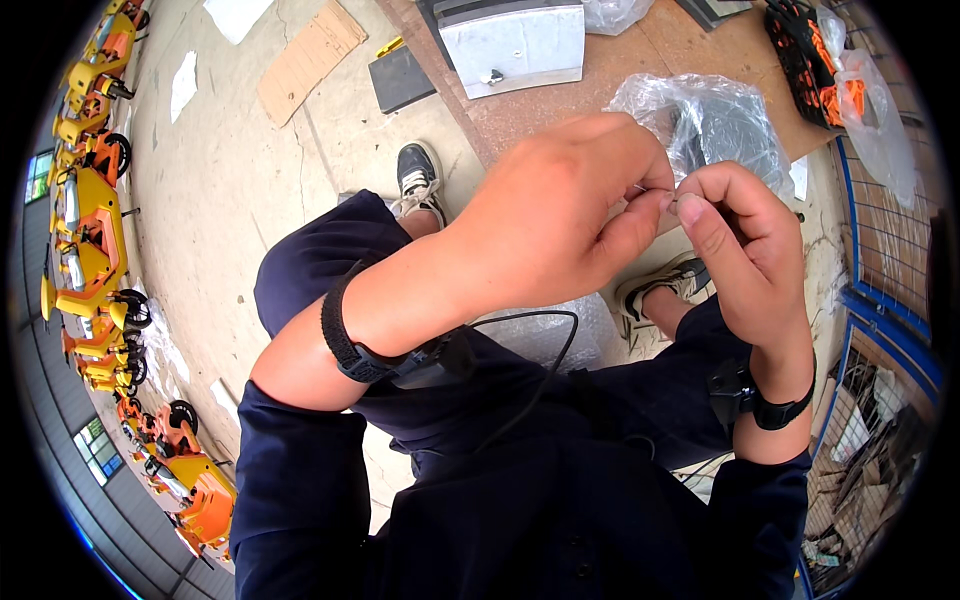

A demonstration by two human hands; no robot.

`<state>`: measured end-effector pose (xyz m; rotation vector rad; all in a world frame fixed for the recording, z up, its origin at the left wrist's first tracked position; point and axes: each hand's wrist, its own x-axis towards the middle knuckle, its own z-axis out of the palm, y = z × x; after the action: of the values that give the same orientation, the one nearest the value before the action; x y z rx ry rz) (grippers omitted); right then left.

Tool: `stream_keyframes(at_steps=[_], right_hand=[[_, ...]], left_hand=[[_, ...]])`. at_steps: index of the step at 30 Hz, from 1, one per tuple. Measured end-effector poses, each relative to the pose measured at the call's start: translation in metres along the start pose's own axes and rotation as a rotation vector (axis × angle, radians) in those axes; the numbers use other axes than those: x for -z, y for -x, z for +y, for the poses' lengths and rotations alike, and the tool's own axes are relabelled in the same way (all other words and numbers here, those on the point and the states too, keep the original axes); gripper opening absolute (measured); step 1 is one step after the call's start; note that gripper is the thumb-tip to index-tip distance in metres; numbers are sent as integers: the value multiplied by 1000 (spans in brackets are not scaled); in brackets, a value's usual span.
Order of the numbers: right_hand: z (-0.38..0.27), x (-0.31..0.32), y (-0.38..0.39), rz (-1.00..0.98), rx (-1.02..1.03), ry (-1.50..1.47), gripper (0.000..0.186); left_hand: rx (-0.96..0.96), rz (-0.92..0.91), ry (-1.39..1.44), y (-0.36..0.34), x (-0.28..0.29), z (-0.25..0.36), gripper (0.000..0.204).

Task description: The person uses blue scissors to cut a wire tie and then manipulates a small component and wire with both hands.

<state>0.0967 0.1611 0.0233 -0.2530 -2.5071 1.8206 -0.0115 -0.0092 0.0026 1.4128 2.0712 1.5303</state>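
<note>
My left hand point(570, 200) is closed in a pinch at the centre right, its fingertips almost meeting those of my right hand point(740, 240). A tiny thin piece point(675, 203) shows between the fingertips, held by both hands; I cannot make out what it is. Behind them on a brown board point(530, 120) lies clear plastic wrapping point(665, 100) around a dark flat object point(725, 135). Farther back stands a pale metal panel point(525, 45) with a small black fitting near its lower left.
An orange-and-black bundle point(800, 60) lies at upper right beside a blue wire cage point(880, 300). Several yellow-orange scooters point(95, 230) line the left. Cardboard point(310, 60) and a dark slab point(400, 85) lie on the floor. Bubble wrap point(560, 335) is between my legs.
</note>
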Motion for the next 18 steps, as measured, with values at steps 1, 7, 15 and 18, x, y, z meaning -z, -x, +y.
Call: stream_keyframes(at_steps=[1, 7, 15, 18], right_hand=[[0, 0, 0, -3, -16, -9, 11], [-4, 4, 0, -40, -131, -99, 11], [-5, 7, -1, -53, -126, -162, 12], [-10, 13, -3, 129, -46, 17, 15]], left_hand=[[1, -3, -14, 0, 0, 0, 10], [-47, 59, -30, 1, -4, -2, 12], [77, 15, 53, -4, -2, 4, 10], [298, 7, 197, -3, 1, 6, 7]])
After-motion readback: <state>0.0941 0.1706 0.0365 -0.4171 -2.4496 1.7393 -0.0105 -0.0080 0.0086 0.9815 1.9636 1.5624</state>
